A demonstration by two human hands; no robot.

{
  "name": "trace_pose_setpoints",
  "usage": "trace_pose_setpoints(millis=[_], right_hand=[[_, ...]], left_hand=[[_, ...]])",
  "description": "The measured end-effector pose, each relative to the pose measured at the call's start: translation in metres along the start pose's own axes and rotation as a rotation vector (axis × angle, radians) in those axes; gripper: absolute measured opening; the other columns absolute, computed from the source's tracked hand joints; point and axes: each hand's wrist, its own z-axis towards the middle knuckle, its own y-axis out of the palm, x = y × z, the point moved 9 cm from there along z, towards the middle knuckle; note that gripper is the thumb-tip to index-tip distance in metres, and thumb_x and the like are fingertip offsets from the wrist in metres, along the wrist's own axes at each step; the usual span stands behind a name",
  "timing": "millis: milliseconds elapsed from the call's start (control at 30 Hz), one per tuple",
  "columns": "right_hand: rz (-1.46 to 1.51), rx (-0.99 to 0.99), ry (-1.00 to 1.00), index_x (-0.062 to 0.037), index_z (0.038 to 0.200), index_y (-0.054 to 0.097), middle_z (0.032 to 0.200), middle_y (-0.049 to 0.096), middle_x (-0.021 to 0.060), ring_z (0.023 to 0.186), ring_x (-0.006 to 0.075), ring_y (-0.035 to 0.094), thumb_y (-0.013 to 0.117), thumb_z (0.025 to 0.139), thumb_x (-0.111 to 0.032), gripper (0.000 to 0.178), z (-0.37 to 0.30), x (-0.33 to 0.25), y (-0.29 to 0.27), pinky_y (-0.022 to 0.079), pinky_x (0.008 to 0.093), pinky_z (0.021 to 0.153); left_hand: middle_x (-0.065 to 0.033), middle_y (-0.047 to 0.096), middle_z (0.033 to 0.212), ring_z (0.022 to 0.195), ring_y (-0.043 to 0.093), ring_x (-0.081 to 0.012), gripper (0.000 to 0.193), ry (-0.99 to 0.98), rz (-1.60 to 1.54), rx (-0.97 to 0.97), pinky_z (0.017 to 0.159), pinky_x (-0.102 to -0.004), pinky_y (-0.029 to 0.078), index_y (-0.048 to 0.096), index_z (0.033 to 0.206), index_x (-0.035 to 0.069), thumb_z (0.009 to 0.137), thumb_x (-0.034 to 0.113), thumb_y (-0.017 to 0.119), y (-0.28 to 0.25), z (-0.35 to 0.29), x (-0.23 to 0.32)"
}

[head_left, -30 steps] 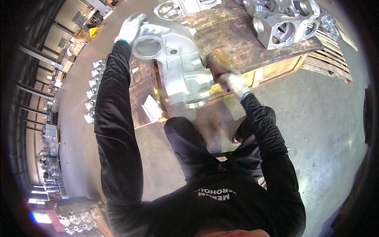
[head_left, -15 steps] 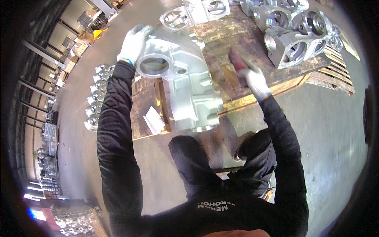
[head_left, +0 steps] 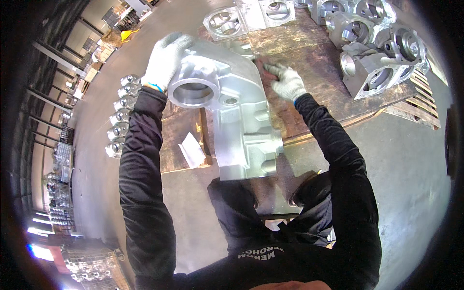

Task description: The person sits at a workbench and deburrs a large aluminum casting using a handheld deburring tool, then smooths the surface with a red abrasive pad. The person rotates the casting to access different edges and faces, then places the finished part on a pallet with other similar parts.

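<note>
Knees: dark trousers (head_left: 229, 203), spread, just below the near end of the work.
Casting: big silvery metal casting (head_left: 241, 121), lying at the counter's near edge (head_left: 309, 46), near end jutting out over the knees; its support underneath is hidden.
Handling: looks rigid and heavy, probably awkward to turn with one hand; smooth faces may slide under knit gloves. Not fragile by its look, though machined rims could mark.
Where to hold: the thick wall around the big bored ring, plus the ribbed blocks along the right flank; two hands seem wise for lifting.
Paper: folded white sheet (head_left: 192, 151), left of the casting.
Right hand: gloved (head_left: 289, 84), just beside the casting's right flank, thumb and fingers seemingly pinching a reddish pad (head_left: 266, 72), which is blurred.
Left hand: gloved (head_left: 167, 60), laid over the casting's rounded far-left end, fingers together; thumb hidden, so cannot tell whether it grips or only steadies.
Counter, far side: more castings at right (head_left: 372, 67), a pale pair at the far edge (head_left: 224, 23).
Floor beyond: slatted pallet (head_left: 418, 104) at right; row of small metal parts (head_left: 119, 118) at left.
</note>
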Motion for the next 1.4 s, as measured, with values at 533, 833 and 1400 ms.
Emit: trace_pose_setpoints(millis=[533,833,1400], right_hand=[[0.934,-0.102,0.726,-0.0021,0.076,0.066,0.064,0.059,0.0107,0.056,0.0251,0.055,0.062,0.081,-0.022,0.021,0.051,0.061,0.043,0.044,0.0391,0.055],[0.97,-0.046,0.734,-0.0081,0.07,0.058,0.059,0.051,0.0047,0.045,0.0194,0.047,0.061,0.085,-0.017,0.018,0.011,0.028,0.032,0.035,0.0354,0.044],[0.095,-0.068,0.32,-0.012,0.135,0.066,0.112,0.071,0.0272,0.111,0.0417,0.068,0.062,0.087,-0.033,0.052,0.047,-0.036,-0.027,0.052,0.0432,0.098]], left_hand=[[-0.0174,0.07,0.113,0.101,0.068,-0.0316,0.027,-0.072,-0.19,0.001,0.091,-0.0372,0.054,0.073,0.112,0.002,0.091,0.008,0.057,0.001,-0.004,-0.007],[-0.0187,0.068,0.123,0.104,0.07,-0.0253,0.03,-0.236,-0.301,-0.037,0.094,-0.0335,0.055,0.073,0.116,0.001,0.097,0.009,0.053,0.009,-0.001,-0.016],[-0.0201,0.067,0.128,0.103,0.07,-0.0227,0.04,-0.51,-0.745,0.0,0.093,-0.0317,0.054,0.068,0.126,-0.004,0.098,0.024,0.06,0.023,-0.011,-0.031]])
